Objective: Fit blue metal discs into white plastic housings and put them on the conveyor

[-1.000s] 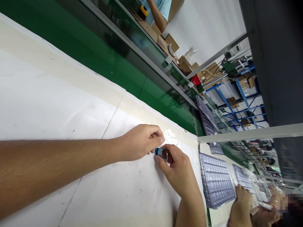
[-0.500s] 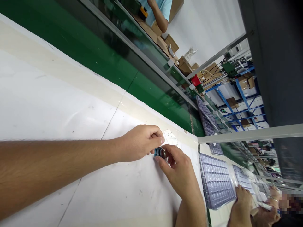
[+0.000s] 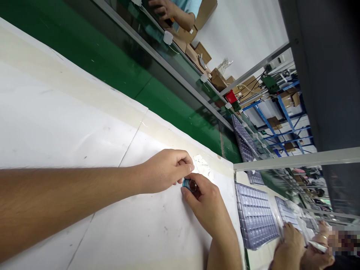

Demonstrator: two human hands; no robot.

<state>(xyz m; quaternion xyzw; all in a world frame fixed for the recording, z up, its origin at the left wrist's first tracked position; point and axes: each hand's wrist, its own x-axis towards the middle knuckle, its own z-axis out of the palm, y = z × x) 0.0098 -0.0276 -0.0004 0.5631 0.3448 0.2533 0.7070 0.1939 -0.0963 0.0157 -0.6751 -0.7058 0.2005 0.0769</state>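
Note:
My right hand (image 3: 206, 198) holds a small brown bottle (image 3: 192, 185) with a blue-striped label between thumb and fingers, its round end turned toward the camera. My left hand (image 3: 168, 170) is closed beside it, fingers curled and thumb pressed to the index finger; what that pinch holds, if anything, is hidden. Its lower fingers are close to the labelled side of the bottle, and I cannot tell if they touch it. Both hands are over the white-covered table (image 3: 112, 210). Just beyond the fingertips, a whitish crumpled patch (image 3: 203, 165) is stuck to the table.
A green conveyor belt (image 3: 118, 78) runs along the table's far side behind a metal rail (image 3: 157, 58). Clear plastic trays (image 3: 257, 215) are at right, near a co-worker's hands (image 3: 292, 240). A post (image 3: 295, 159) crosses there. Another person's hand (image 3: 163, 8) is at the top.
The bottle has turned so its brown end shows more, and my right fingers have shifted slightly left around it. My left hand is nearly still. The belt's seam has moved left and away.

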